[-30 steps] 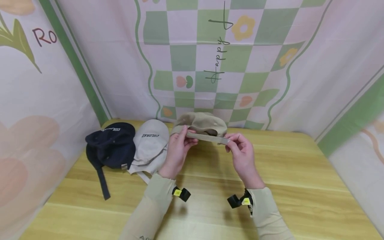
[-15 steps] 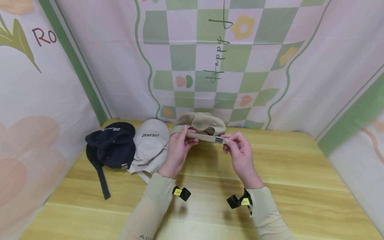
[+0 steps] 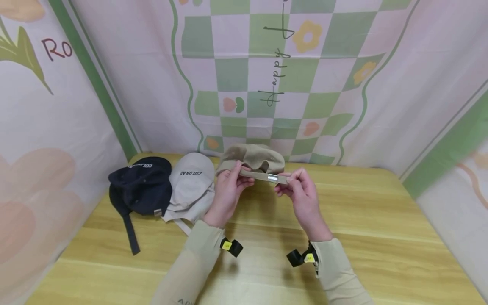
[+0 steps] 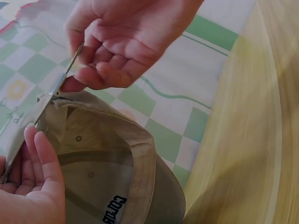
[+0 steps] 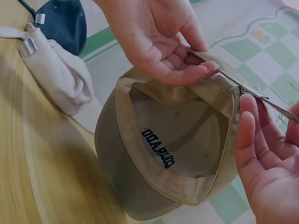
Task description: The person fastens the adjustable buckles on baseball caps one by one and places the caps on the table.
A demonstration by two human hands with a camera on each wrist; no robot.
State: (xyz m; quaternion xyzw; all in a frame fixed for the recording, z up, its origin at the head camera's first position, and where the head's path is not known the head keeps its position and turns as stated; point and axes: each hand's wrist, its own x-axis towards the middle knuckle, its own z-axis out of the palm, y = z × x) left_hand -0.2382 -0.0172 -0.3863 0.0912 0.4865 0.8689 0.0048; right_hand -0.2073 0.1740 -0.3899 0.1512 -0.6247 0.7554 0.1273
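Note:
A tan baseball cap [image 3: 263,153] is held up over the table, its back strap [image 3: 253,174] stretched between both hands. My left hand [image 3: 225,195] pinches the strap at its left side, thumb on top. On the right, my right hand [image 3: 306,202] pinches the strap's end just past a shiny metal buckle [image 3: 273,178]. The cap's hollow inside [image 5: 187,135] faces the right wrist camera, with dark lettering showing. Seen from the left wrist, the strap [image 4: 46,105] appears edge-on, running from one hand to the other.
At the left of the wooden table [image 3: 362,220] lie a navy cap [image 3: 146,186] with its strap hanging loose and a cream cap [image 3: 193,178] beside it. A patterned curtain [image 3: 232,72] rises behind the table's back edge.
The right hand has shifted slightly left. The buckle has come into fuller view and now sits left of the right fingertips, with a length of strap between. The left hand stays nearly in place.

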